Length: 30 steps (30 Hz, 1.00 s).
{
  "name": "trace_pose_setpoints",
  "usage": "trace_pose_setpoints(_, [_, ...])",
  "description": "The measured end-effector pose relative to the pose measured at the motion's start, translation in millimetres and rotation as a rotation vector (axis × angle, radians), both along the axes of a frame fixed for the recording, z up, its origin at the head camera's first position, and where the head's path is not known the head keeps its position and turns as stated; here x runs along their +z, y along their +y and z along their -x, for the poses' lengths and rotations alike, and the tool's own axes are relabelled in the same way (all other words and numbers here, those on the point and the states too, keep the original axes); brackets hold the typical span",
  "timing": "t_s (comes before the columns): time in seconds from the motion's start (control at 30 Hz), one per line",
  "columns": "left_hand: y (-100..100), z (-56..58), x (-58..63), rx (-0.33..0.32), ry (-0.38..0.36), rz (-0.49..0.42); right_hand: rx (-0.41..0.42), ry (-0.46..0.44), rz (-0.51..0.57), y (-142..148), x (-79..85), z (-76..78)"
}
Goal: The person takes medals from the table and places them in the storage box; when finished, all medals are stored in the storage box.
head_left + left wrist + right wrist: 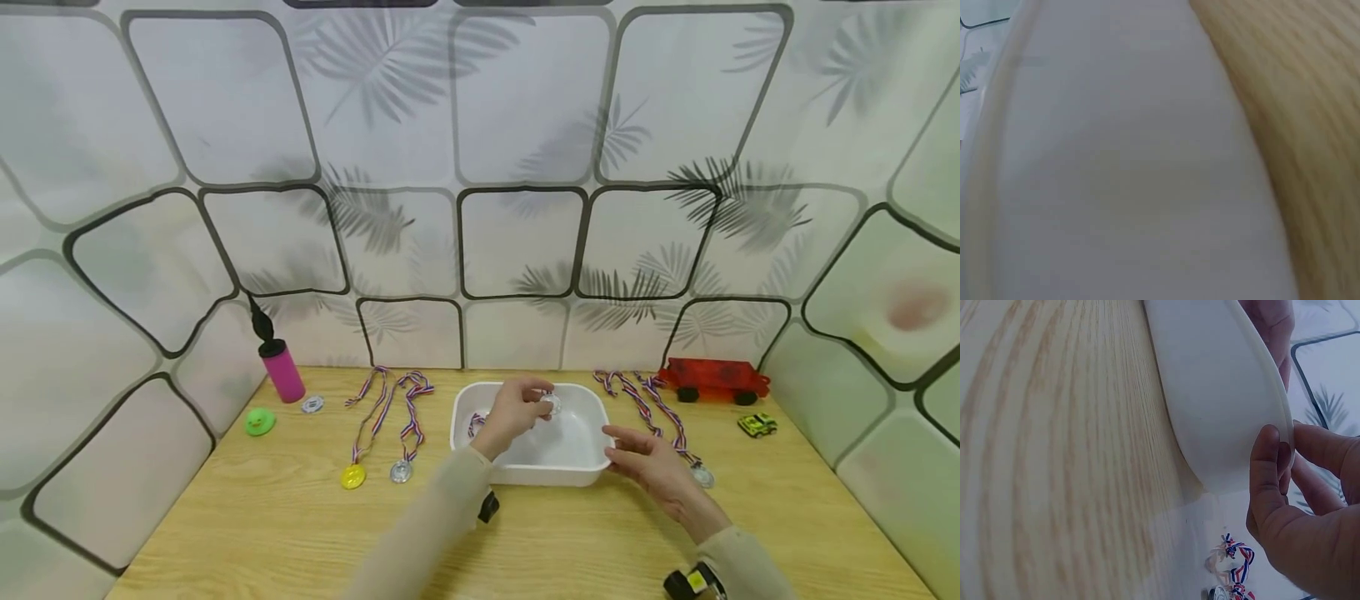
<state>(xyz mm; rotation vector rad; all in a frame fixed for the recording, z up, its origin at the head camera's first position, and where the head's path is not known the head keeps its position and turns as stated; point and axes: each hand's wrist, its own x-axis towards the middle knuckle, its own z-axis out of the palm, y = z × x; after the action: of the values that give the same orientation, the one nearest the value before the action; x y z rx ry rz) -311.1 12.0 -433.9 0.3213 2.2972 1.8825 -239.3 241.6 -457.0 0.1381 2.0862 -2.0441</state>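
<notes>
A white plastic basin [551,476] stands at mid-table; its side wall [1129,150] fills most of the left wrist view. Over its inside, my left hand [512,415] pinches a silver medal [552,404] between thumb and fingers. Part of a striped ribbon [476,423] shows inside the basin, beside the left hand. At the right end, my right hand [660,468] grips the basin's rim, with fingers [1265,465] on both sides of the wall in the right wrist view. The left hand's fingers are out of the left wrist view.
Left of the basin lie a gold medal [353,476] and another silver medal [401,472] on ribbons. A silver medal [702,476] lies at the right hand. Farther out are a pink cylinder [282,372], a green duck [259,422], a red wagon [712,377] and a yellow toy car [757,425].
</notes>
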Motion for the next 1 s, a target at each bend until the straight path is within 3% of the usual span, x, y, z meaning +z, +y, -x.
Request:
trace_pose_setpoints(0.37, [25,-2.7,-15.7,0.044,-0.013,-0.039,0.008,-0.008,0.011,0,0.7,-0.8])
trace_pose_setpoints(0.53, [33,-3.1,-17.4,0.053,0.013,-0.038,0.025,0.004,0.006,0,1.3,-1.0])
trace_pose_setpoints(0.77, [44,-5.0,-16.7,0.042,-0.04,-0.061,0.033,0.009,0.013,1,0.8,-0.2])
trace_pose_setpoints(1.0, [48,-6.8,-16.1,0.033,-0.031,0.099,0.044,0.022,0.01,3,-2.1,0.9])
